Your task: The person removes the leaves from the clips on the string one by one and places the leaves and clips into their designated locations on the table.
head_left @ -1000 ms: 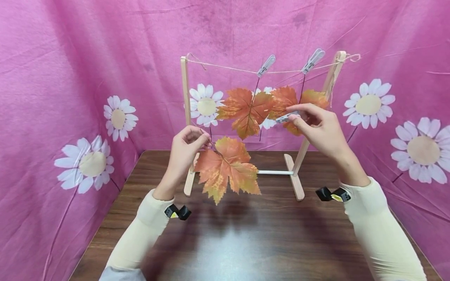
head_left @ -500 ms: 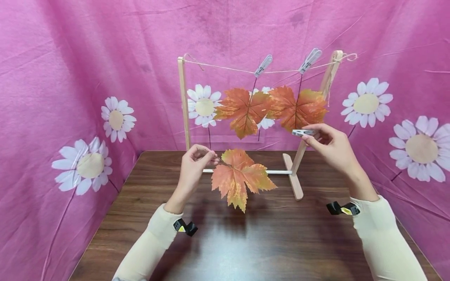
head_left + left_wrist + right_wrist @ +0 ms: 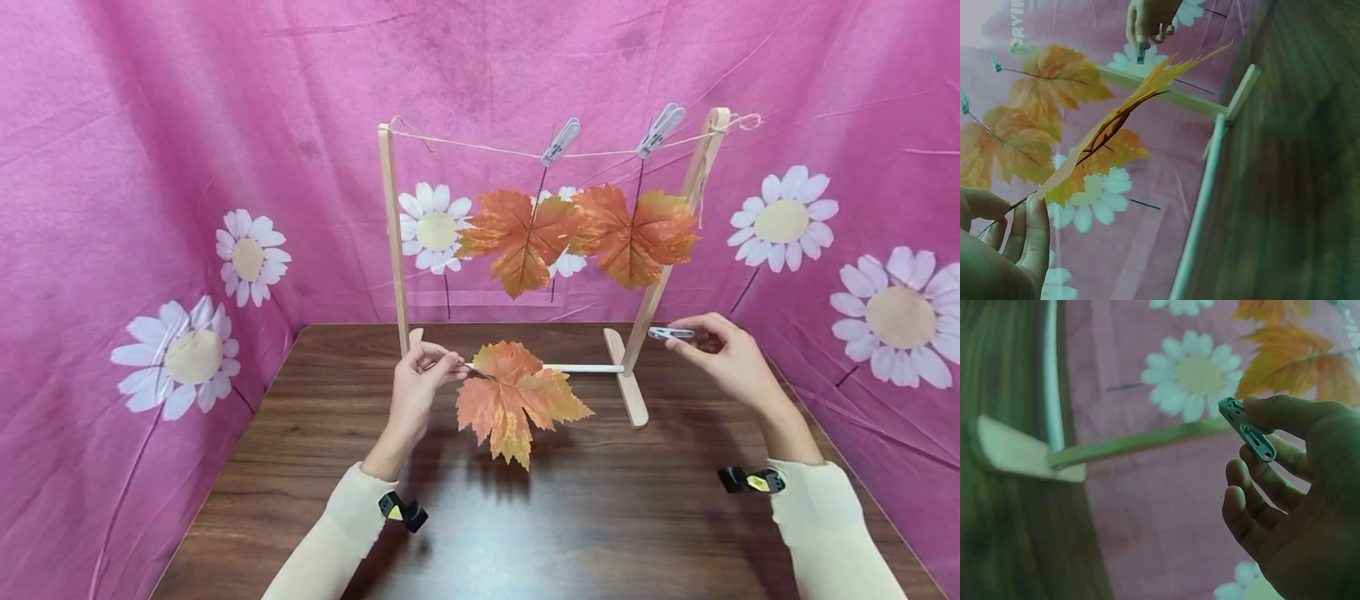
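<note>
Head view, near side first: cream sleeves [image 3: 337, 533] over a brown wood-grain table [image 3: 570, 533]. Left hand [image 3: 423, 379] pinches the stem [image 3: 1019, 203] of a loose leaf [image 3: 517, 400] between thumb and fingertips; leaf is off the table, near side of the rack's white crossbar [image 3: 588, 368]. Stem points left into the fingers; blade fans right and toward near. Orange-pink, yellow-green at the edges, jagged outline. Left wrist view gets it almost edge-on: blade curved, dark veins underneath (head view only gives the broad face).

Right hand [image 3: 731, 362], off to the right, pinches a pale gray peg [image 3: 670, 332] between thumb and fingers. Long axis roughly left-right, free end pointing left. Right wrist view adds its slots, plus the lower fingers curled clear of it.

Far: wooden rack [image 3: 647, 321], string [image 3: 480, 147] across the top. Left clip [image 3: 561, 142] and right clip [image 3: 662, 130] each hold a stem, orange blades down: left hung leaf [image 3: 517, 237], right hung leaf [image 3: 633, 233]. Farthest, pink backdrop [image 3: 487, 67] with white daisies [image 3: 782, 221]; only left wrist view shows white lettering [image 3: 1017, 24].
</note>
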Motion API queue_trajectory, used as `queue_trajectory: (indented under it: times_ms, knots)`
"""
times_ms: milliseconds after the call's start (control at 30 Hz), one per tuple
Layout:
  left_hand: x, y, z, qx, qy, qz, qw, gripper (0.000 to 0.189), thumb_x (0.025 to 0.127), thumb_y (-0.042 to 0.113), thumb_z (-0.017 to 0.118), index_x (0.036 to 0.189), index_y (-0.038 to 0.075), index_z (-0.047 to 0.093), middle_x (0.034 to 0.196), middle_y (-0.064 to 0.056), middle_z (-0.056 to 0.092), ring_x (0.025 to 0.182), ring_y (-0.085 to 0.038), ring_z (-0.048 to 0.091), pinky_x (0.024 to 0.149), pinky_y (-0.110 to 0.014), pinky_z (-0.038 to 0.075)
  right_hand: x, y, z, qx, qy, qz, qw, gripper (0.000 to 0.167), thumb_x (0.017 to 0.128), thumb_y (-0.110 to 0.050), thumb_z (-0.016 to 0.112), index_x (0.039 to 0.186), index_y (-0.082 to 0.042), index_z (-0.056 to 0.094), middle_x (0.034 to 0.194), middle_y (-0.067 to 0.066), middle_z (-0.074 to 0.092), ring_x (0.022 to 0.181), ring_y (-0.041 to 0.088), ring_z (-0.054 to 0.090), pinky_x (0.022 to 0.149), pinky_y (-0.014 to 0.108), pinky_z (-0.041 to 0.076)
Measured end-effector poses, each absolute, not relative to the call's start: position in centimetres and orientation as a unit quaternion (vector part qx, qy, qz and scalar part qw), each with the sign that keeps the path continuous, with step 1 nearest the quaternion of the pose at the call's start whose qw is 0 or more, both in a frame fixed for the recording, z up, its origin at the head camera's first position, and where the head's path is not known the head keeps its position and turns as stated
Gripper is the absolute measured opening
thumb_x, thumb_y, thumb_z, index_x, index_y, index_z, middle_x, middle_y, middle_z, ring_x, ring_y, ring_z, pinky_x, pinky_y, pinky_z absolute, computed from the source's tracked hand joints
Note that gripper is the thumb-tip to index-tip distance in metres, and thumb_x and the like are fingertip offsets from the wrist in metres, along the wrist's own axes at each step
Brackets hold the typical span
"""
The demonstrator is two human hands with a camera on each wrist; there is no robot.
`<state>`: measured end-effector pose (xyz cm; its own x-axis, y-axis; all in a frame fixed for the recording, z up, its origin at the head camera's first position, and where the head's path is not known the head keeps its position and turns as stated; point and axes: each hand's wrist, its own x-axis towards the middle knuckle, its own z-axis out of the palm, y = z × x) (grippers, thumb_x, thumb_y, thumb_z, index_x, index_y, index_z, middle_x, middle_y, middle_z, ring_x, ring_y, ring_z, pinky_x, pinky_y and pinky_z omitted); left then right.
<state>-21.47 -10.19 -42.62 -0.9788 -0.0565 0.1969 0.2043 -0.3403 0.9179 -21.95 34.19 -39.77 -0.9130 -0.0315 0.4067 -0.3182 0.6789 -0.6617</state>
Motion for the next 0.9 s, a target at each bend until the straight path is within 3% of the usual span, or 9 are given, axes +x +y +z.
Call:
queue_trajectory:
  times_ms: [200,567,700,900]
  knots:
    - [-21.2,-10.3,-45.0,-0.034,-0.566,-0.821,0.065,0.014,0.096,-0.011,0.065,0.093,0.002,0.061,0.083,-0.006,0.077,0.073,-0.016,0.078,0.078,-0.032,0.067,-22.0,35.7,-42.5,0.078,-0.915,0.358,0.168,0.030,0.093,-0.019,0.084,0.118,-0.007,0.074,0.088,-0.007,0.063,0.074,-0.002,0.054,0.063,0.016,0.044]
    - [-21.2,-10.8,-48.8,-0.011,-0.563,-0.826,0.031,0.014,0.097,-0.012,0.064,0.094,0.001,0.058,0.085,-0.008,0.076,0.077,-0.018,0.079,0.080,-0.032,0.067,-23.4,37.2,-46.5,0.028,-0.930,0.343,0.127,0.033,0.099,-0.028,0.078,0.120,-0.004,0.075,0.115,0.018,0.067,0.079,-0.008,0.053,0.063,0.021,0.047]
    - [-21.2,-11.0,-49.7,-0.004,-0.566,-0.824,0.025,0.016,0.097,-0.013,0.062,0.093,0.002,0.058,0.083,-0.007,0.076,0.076,-0.018,0.078,0.079,-0.031,0.067,-24.0,37.4,-47.6,0.015,-0.934,0.333,0.128,0.033,0.097,-0.028,0.079,0.118,-0.003,0.075,0.117,0.022,0.068,0.078,-0.011,0.051,0.066,0.022,0.046]
    - [-21.2,-11.5,-50.6,0.004,-0.577,-0.816,0.008,0.018,0.095,-0.015,0.063,0.092,0.002,0.059,0.083,-0.006,0.076,0.076,-0.016,0.078,0.077,-0.029,0.066,-24.9,37.7,-49.0,-0.006,-0.941,0.316,0.121,0.031,0.095,-0.022,0.080,0.116,-0.001,0.073,0.108,0.023,0.067,0.081,0.007,0.057,0.068,0.028,0.045]
